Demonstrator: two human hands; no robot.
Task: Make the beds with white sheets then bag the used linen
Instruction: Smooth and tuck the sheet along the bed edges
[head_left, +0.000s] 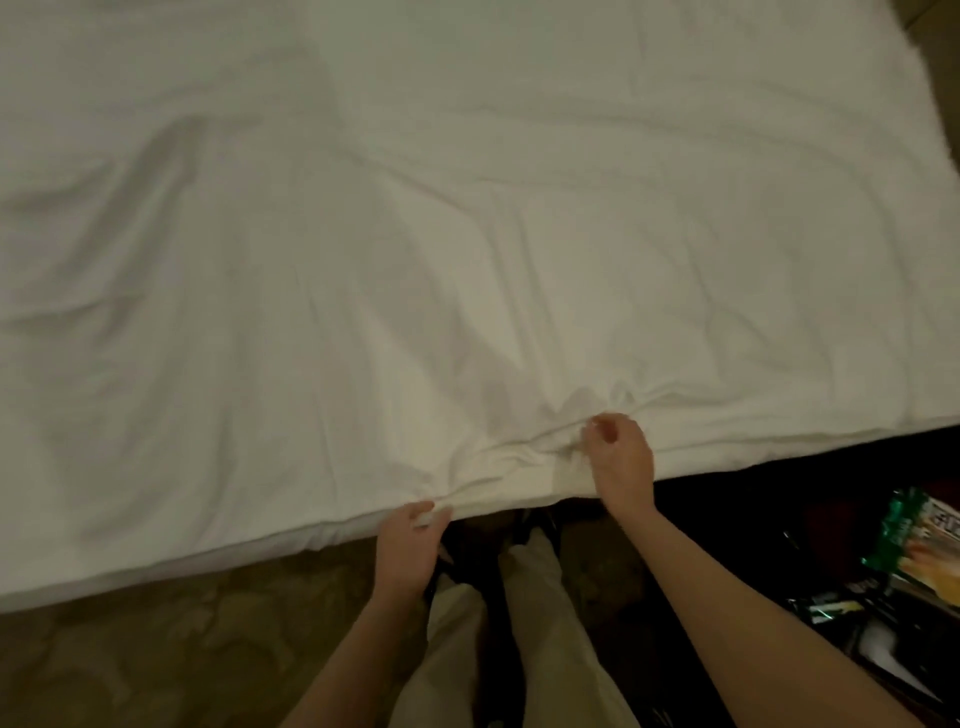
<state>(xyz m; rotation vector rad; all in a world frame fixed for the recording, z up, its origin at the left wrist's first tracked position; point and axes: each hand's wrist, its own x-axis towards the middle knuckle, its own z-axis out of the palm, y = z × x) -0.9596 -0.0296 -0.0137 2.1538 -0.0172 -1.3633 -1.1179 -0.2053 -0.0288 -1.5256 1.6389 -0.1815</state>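
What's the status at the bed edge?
Left hand pinches white sheet hem. Right hand grips bunched fold. Sheet wrinkled. Nothing blocking.

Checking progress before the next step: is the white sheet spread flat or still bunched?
Mostly spread, wrinkled; the white sheet bunches at the near edge where the left hand and right hand grip it.

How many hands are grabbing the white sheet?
2. The left hand pinches the white sheet at the bed's near edge. The right hand grips a bunched fold just beside it, slightly further onto the bed.
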